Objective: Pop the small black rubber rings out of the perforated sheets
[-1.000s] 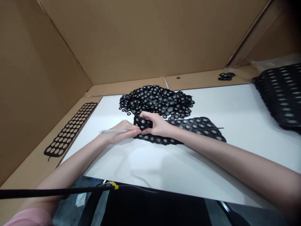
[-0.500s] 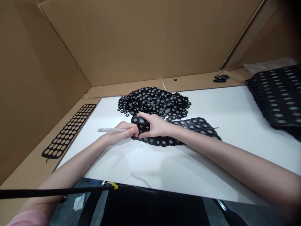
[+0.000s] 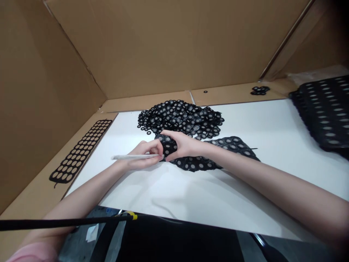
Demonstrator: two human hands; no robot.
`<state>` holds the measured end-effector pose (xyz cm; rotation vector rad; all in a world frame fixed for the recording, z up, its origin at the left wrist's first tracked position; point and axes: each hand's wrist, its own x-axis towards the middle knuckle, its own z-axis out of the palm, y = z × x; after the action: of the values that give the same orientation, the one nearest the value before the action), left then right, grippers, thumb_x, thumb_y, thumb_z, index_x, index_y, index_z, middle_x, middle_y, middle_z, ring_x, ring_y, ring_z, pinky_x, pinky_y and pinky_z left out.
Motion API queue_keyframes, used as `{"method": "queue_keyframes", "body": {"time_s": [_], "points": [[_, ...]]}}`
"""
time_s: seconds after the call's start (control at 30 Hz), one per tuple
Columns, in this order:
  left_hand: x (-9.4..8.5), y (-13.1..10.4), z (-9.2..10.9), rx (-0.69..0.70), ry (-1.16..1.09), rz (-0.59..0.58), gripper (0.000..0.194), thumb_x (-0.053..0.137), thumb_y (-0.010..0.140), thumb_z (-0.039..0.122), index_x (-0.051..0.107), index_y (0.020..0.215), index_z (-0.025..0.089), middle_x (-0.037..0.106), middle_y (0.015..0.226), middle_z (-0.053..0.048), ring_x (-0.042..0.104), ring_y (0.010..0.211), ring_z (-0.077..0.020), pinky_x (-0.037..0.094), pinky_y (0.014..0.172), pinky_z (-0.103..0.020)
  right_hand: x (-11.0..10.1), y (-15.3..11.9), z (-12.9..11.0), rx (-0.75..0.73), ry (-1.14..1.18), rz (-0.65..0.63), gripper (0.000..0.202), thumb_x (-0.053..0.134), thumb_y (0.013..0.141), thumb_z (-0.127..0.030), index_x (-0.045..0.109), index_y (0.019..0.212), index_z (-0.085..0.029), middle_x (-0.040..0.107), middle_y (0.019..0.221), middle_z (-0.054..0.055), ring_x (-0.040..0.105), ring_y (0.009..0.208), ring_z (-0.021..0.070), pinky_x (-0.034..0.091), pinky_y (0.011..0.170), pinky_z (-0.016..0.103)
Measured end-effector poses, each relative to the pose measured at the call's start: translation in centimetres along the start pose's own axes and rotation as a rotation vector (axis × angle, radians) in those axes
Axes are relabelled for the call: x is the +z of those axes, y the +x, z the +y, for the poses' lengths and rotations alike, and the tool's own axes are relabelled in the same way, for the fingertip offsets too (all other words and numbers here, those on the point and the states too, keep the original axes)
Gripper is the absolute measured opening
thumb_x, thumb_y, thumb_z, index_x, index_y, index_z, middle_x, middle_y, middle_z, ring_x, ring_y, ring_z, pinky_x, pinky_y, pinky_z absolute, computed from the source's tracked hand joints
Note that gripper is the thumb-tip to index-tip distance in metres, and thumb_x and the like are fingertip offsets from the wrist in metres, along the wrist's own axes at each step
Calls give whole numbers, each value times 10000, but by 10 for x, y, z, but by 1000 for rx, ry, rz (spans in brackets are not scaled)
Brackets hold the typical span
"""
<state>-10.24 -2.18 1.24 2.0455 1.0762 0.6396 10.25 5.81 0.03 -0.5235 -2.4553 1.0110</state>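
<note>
Black sheet [image 3: 201, 165] is laid midway between near and far edges of white table [image 3: 272, 138], left end gripped between thumb and fingers of right hand [image 3: 187, 145]. White stick [image 3: 124, 157] is pinched in left hand [image 3: 143, 150]. Sheet probably light, floppy; best held by its rim.

Ring pile [image 3: 180, 115] behind the sheet [image 3: 194, 164]

From the right hand [image 3: 187, 145], open white board [image 3: 177, 196] lies at 6 o'clock, between 2 forearms [image 3: 272, 185] barring 4 and 8. The left hand [image 3: 144, 154] blocks 9. At 12 the disc heap [image 3: 178, 116] stands in the way, cardboard wall [image 3: 174, 47] behind it. At 3, bare board separates the dotted sheet [image 3: 230, 143] from the stack [image 3: 325, 116].
</note>
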Motion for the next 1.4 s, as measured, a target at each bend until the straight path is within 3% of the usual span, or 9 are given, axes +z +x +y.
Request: {"method": "queue_keyframes", "body": {"time_s": [0.23,0.37,0.6,0.77,1.03,1.2,1.4], "points": [[-3,1,-2,-8,1,-32,152,600,841,289,529,821,156,543,607,47,453,521,-64,332,519,-177,2,0,3,-10,5,8,667,828,571,-308,524,1154,-196,637,1094,45,604,1011,255,486,836,344],[-5,3,2,0,42,-33,187,583,840,264,521,709,145,538,610,42,430,522,-55,315,509,-173,2,0,4,-21,15,4,643,819,581,-295,540,1152,-193,640,1115,53,601,1042,265,482,864,350],[-10,3,10,73,122,-145,211,518,876,225,547,686,138,539,628,34,408,534,-54,306,527,-186,2,1,5,-48,9,3,685,806,597,-295,513,1208,-187,626,1169,66,592,1064,264,471,901,362],[-12,5,14,-11,32,-192,188,519,845,182,528,663,140,486,569,47,372,497,-51,277,496,-187,0,0,2,-58,1,-14,639,790,614,-286,526,1186,-182,637,1134,59,601,1032,254,475,876,351],[-14,11,20,-133,-47,-287,199,567,824,193,540,637,131,518,546,39,431,514,-59,315,515,-177,0,0,1,-61,16,-30,613,780,622,-282,524,1170,-183,656,1060,41,623,938,227,487,819,322],[-10,7,13,-155,-73,-269,204,572,841,219,559,657,132,529,539,37,431,500,-59,325,509,-176,0,0,4,-43,14,-14,649,787,614,-282,521,1195,-174,654,1102,50,620,984,236,483,858,328],[-5,5,4,-160,-171,-102,246,646,802,355,637,739,118,586,587,11,500,526,-76,375,506,-173,3,-1,8,4,-31,24,692,809,585,-342,539,1200,-174,646,1157,74,611,1053,278,491,868,351]]}}
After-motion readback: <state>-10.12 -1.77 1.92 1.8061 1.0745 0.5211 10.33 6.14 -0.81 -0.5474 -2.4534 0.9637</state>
